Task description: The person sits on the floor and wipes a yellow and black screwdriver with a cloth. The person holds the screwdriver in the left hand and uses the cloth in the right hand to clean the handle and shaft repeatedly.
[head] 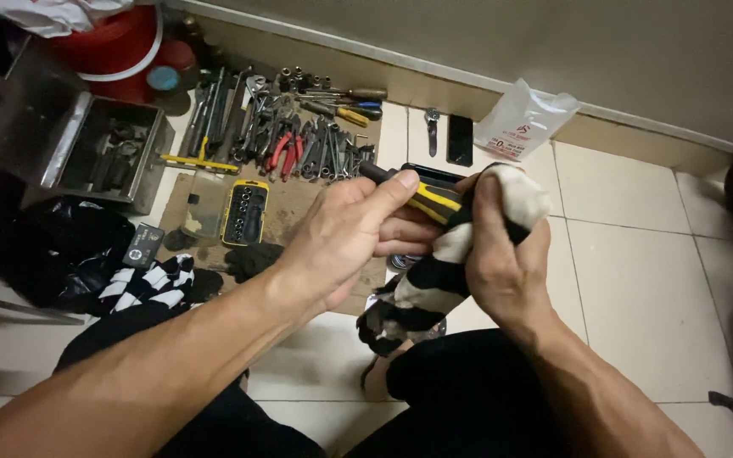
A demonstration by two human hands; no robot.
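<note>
Left hand is wrapped tight around the black-and-yellow handle of a screwdriver, thumb lying along the top. Right hand is closed around a black-and-white striped rag bunched over the tool's right end, so that end is hidden; the rest of the rag hangs down toward the near side. All this sits mid-scene above the tiled floor. Far left there's a spread of wrenches and pliers on cardboard, plus a yellow socket case and an open metal toolbox.

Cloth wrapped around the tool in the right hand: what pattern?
Black and white stripes on the cloth, head view.
</note>
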